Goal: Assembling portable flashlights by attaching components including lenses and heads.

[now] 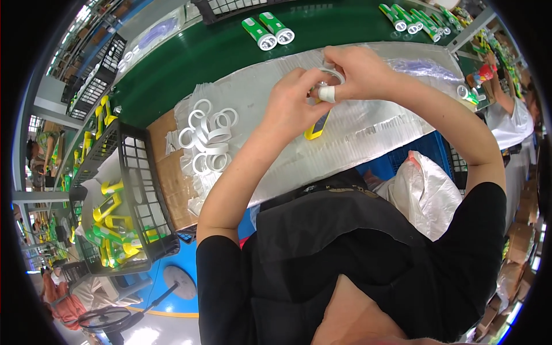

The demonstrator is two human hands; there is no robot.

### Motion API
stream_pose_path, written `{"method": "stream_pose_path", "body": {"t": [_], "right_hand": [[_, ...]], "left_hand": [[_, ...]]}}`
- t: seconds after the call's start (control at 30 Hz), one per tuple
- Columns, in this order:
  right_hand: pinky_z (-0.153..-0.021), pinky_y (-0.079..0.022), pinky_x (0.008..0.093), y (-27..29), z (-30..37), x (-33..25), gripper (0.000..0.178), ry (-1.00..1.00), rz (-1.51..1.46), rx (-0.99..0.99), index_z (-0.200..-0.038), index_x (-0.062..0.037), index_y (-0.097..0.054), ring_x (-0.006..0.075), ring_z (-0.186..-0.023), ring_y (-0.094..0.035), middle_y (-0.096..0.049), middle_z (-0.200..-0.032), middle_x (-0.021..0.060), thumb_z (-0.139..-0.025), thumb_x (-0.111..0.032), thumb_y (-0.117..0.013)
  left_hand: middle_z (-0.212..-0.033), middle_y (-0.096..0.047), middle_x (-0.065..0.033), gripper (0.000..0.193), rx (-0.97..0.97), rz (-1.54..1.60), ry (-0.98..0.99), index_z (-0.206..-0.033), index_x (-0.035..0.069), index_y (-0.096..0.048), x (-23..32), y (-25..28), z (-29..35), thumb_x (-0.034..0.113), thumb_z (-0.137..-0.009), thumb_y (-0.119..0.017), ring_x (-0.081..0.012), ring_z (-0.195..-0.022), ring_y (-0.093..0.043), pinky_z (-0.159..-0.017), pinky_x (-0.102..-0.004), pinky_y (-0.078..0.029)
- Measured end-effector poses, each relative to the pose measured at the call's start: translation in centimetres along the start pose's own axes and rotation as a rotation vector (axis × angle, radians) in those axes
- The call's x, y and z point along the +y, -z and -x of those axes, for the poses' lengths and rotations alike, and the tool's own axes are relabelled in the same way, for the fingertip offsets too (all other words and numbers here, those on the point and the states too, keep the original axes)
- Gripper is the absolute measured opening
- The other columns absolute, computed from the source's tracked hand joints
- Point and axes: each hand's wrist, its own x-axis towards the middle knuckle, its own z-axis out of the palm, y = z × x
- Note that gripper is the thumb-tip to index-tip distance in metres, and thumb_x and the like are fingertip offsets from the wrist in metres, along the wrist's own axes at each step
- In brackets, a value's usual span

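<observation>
Over the wrapped tabletop, my two hands meet around the head of a yellow flashlight. My left hand is closed around the flashlight, whose handle points down toward me. A white ring sits at the flashlight's head, with the fingers of my right hand closed on it. A white wrap covers a digit of my right hand. My fingers hide most of the flashlight's head, so I cannot tell how far the ring is on. Left of my hands lies a loose pile of white rings.
Two green-and-white flashlights stand on the green conveyor belt beyond the table, and several more lie farther right. A black crate of yellow and green flashlight bodies is at my left. A co-worker's arm shows at far right.
</observation>
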Motion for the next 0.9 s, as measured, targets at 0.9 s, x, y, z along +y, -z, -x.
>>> {"method": "stream_pose_path", "body": {"t": [0.9], "right_hand": [[-0.084,-0.047,0.0300,-10.7,-6.6,6.4,0.047,0.011,-0.535,0.498,-0.129,-0.0002,-0.054,0.0180,-0.099,-0.060,-0.063,-0.109,0.0105,-0.098,-0.034,-0.041]], "left_hand": [[-0.089,-0.068,-0.0196,0.072,-0.338,-0.368,0.346,-0.120,0.005,-0.056,-4.9,6.4,-0.4,0.052,-0.069,-0.077,-0.0398,-0.084,-0.065,-0.075,-0.0475,-0.052]]}}
